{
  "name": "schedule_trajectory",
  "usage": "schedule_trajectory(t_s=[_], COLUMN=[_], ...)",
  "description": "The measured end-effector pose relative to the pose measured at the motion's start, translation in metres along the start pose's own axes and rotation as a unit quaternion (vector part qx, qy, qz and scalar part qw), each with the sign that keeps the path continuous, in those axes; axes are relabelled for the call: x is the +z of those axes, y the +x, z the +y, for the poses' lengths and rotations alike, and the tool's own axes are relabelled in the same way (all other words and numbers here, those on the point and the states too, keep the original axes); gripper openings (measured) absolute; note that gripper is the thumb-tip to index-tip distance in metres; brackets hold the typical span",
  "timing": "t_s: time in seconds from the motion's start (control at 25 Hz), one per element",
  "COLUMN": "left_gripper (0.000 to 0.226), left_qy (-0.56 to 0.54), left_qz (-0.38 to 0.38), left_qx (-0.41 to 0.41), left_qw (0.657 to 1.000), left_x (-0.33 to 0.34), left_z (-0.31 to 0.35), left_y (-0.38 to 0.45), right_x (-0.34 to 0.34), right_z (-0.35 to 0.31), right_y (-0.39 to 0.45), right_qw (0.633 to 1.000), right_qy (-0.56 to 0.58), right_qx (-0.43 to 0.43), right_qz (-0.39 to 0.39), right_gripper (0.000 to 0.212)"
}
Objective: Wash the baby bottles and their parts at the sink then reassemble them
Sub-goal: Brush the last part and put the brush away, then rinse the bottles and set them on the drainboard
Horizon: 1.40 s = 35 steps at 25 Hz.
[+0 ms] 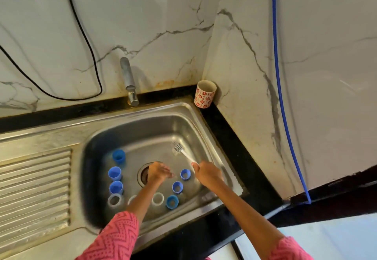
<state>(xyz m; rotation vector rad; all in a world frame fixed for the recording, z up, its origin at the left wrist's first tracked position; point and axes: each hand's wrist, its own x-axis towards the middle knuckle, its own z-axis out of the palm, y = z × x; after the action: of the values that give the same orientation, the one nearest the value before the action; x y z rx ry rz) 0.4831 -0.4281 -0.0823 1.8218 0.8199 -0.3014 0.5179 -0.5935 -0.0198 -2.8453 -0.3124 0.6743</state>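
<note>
A: Fingers (199, 167) of the right hand (207, 173) curl round the white handle of a bottle brush (182, 151), whose bristle head lies on the sink floor toward the back right.

B: And the left hand (158, 172)?

A: It hangs over the drain (143, 175) with fingers loosely extended, holding nothing that shows. Whether it touches anything below, I can't tell.

B: What sits round the hands?

A: Blue collars: one (185, 174) just beside the right hand, another (177, 187) nearer, a third (172, 201) nearest the front wall. Three blue caps (118, 156) stand in a column along the left side of the basin. Clear bottles stand upright along the front: one (114, 200) at the left, one (157, 198) right of the left forearm.

B: Anything blocked?

A: The left forearm crosses a third clear bottle (132, 199), so only a sliver of its rim shows. The hand covers part of the drain.

B: Farther out?

A: A steel sink (183, 108) with a ribbed drainboard (34, 188) at the left, a tap (128, 81) at the back, a red-flowered cup (205, 94) in the corner, a black cable (85, 37) and a blue hose (278, 71) on the marble wall. Pink patterned sleeves (116, 237) are cut off by the bottom edge.
</note>
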Motion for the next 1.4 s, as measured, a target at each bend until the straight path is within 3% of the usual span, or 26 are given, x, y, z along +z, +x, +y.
schedule_trajectory(t_s=[0.12, 0.2, 0.36, 0.52, 0.72, 0.96, 1.12, 1.2, 1.28, 1.4], left_gripper=[0.012, 0.006, 0.022, 0.014, 0.022, 0.028, 0.022, 0.032, 0.046, 0.042], left_qy=[0.117, 0.135, 0.149, 0.132, 0.136, 0.049, 0.061, 0.04, -0.011, -0.08], left_qz=[-0.064, -0.112, -0.092, -0.072, -0.004, -0.075, 0.016, 0.07, 0.11, 0.139], left_qx=[-0.017, -0.045, -0.036, -0.038, -0.03, -0.09, -0.076, -0.085, -0.104, -0.127], left_qw=[0.991, 0.983, 0.984, 0.988, 0.99, 0.992, 0.995, 0.993, 0.988, 0.979], left_x=[0.037, 0.057, 0.069, 0.056, 0.043, 0.063, 0.067, 0.06, 0.046, 0.017], left_z=[0.0, 0.0, -0.005, -0.001, 0.017, 0.033, 0.031, 0.032, 0.03, 0.022], left_y=[0.005, 0.005, 0.025, 0.055, 0.104, 0.143, 0.147, 0.137, 0.128, 0.122], right_x=[0.003, 0.003, 0.003, 0.006, -0.012, -0.017, -0.009, -0.006, -0.004, -0.006], right_z=[0.004, 0.008, 0.017, 0.024, 0.01, -0.001, 0.0, 0.0, -0.003, -0.012], right_y=[0.007, 0.011, 0.018, 0.028, 0.053, 0.076, 0.084, 0.084, 0.083, 0.078], right_qw=[1.0, 1.0, 0.999, 0.997, 0.996, 0.996, 0.995, 0.996, 0.997, 0.998], right_qy=[0.016, 0.021, 0.036, 0.075, 0.077, 0.079, 0.087, 0.087, 0.076, 0.056], right_qx=[-0.001, -0.003, -0.003, 0.02, 0.025, 0.014, 0.014, 0.01, 0.006, -0.006], right_qz=[-0.003, -0.004, -0.018, -0.021, -0.034, -0.036, -0.039, -0.033, -0.032, -0.028], right_gripper=[0.054, 0.053, 0.053, 0.056, 0.057, 0.055, 0.055, 0.056, 0.056, 0.056])
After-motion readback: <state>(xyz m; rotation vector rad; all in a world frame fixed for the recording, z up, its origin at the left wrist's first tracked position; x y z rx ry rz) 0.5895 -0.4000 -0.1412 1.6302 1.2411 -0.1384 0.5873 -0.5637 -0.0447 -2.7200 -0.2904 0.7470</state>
